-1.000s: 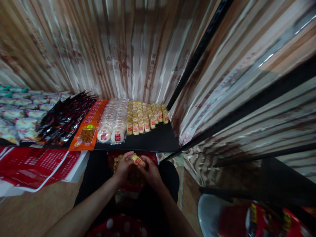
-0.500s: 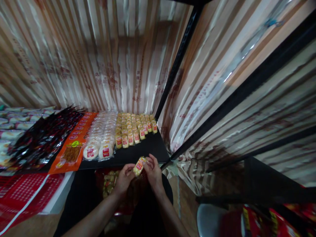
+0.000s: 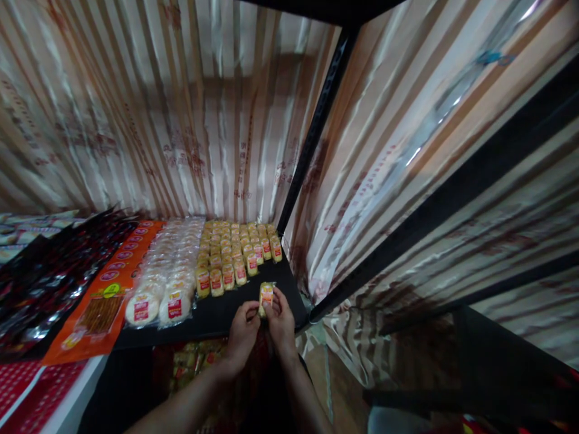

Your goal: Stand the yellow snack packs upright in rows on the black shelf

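Observation:
A small yellow wrapped snack packet [image 3: 266, 295] with a red and white label stands upright over the black shelf's front part. My right hand [image 3: 281, 320] grips it, thumb on the label side. At its lower left edge, the fingers of my left hand [image 3: 244, 333] are closed in a pinch and appear to hold the wrapper. Just behind are rows of matching yellow snack packets [image 3: 228, 274] on the black shelf [image 3: 203, 316]. Left of these lie two columns of clear-wrapped round white crackers [image 3: 175, 306].
An orange snack bag [image 3: 93, 322] and dark shiny packets [image 3: 49, 277] fill the shelf's left. Below the shelf, more yellow packets [image 3: 194, 361] show beside my legs. A black metal post [image 3: 312, 132] and a slanted bar [image 3: 407, 217] stand at right, before striped curtains [image 3: 217, 120].
Both hands have moved slightly up and forward with the packet, which has turned from tilted to upright. The camera view has shifted, so the shelf goods appear lower and further left.

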`<action>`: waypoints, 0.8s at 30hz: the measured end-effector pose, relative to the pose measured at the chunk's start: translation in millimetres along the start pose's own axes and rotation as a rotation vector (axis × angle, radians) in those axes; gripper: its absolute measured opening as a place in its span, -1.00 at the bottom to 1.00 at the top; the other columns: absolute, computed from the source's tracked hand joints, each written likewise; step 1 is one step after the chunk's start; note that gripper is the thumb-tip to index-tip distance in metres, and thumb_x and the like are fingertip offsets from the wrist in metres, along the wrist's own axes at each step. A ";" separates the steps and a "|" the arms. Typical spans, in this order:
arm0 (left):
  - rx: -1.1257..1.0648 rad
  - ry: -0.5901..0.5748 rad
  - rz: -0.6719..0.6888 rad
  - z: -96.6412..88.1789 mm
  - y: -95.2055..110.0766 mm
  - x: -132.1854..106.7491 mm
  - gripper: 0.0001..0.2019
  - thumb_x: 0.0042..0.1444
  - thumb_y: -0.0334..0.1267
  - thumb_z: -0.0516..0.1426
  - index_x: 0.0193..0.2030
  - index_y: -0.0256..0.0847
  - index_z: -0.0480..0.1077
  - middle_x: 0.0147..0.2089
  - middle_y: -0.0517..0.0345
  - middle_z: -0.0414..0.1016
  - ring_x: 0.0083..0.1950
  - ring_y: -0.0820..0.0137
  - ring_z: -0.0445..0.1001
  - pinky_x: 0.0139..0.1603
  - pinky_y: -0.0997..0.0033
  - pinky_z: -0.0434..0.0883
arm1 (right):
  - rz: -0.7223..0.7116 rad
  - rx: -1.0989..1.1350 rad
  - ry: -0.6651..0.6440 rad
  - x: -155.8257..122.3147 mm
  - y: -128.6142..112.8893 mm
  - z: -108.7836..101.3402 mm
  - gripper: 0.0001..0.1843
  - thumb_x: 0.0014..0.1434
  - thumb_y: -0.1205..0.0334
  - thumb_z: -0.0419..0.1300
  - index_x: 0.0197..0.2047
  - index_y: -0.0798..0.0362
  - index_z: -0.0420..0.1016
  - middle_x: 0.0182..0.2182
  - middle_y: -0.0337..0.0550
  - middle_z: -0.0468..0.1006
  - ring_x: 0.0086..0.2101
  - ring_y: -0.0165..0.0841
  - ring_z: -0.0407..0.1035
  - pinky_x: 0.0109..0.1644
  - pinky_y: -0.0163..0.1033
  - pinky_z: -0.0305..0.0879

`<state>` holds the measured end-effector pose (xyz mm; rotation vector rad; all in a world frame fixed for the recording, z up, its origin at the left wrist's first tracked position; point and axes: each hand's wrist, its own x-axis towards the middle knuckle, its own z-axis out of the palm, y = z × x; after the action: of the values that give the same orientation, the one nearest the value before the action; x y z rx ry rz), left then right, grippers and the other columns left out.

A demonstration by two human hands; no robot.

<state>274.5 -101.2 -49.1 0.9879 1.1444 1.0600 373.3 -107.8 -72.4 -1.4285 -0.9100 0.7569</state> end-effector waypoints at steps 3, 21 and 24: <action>0.042 0.031 -0.050 14.1 0.0 20.3 -0.77 -0.19 -0.48 0.13 -0.34 -0.18 0.47 -0.26 0.11 0.44 -0.22 0.37 0.41 -0.17 0.41 0.35 | -0.061 -0.113 0.040 29.8 3.3 -5.1 -0.50 0.04 0.15 0.08 0.07 0.08 0.29 -0.08 0.03 0.42 -0.19 -0.30 0.44 -0.09 -0.18 0.39; -0.028 0.025 0.031 69.5 18.2 105.4 -0.82 -0.04 -0.34 0.10 -0.26 -0.20 0.45 -0.09 0.00 0.46 0.03 0.25 0.35 0.15 0.29 0.17 | -0.321 -0.377 0.222 120.2 14.3 14.1 -0.68 0.13 0.16 -0.02 -0.10 0.09 0.38 -0.17 0.01 0.43 -0.12 -0.25 0.31 0.02 -0.09 0.21; -0.023 0.029 0.050 71.5 14.5 110.9 -0.84 -0.05 -0.35 0.10 -0.28 -0.19 0.44 -0.09 0.02 0.45 0.03 0.26 0.34 0.15 0.30 0.17 | -0.330 -0.459 0.236 122.5 17.2 13.9 -0.64 0.12 0.21 -0.05 -0.06 0.07 0.40 -0.16 0.00 0.46 -0.08 -0.22 0.26 0.05 -0.05 0.16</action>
<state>353.4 5.4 -47.4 0.9903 1.1333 1.1285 421.4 6.6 -82.1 -1.6634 -1.1409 0.1281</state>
